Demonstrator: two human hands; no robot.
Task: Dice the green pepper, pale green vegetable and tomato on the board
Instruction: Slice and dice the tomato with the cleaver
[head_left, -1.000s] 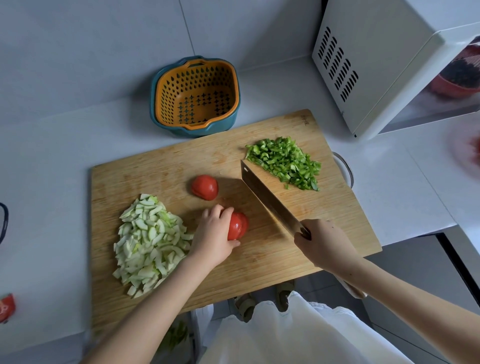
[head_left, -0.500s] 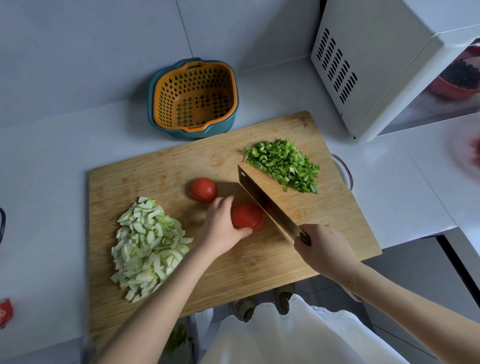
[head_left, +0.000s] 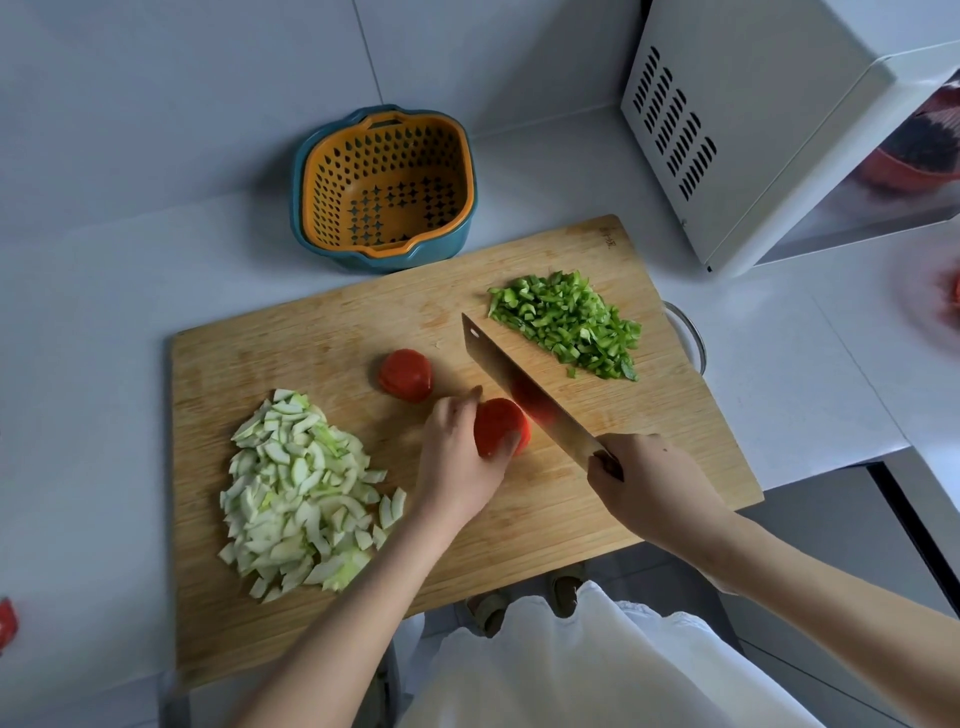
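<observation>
Left hand (head_left: 457, 462) holding tomato half (head_left: 498, 426) in middle of frame, fingers curling round it. Right hand (head_left: 649, 483) gripping knife (head_left: 519, 384), blade sitting just right of that half. Other tomato half (head_left: 405, 375) lying near, up and left. Pale green bits (head_left: 298, 493) lying lower left on board (head_left: 311, 332), green pepper bits (head_left: 566, 322) upper right.

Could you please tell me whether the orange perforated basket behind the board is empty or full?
Empty: the orange perforated plastic basket in its teal bowl shows its bare holed floor, nothing inside.
</observation>
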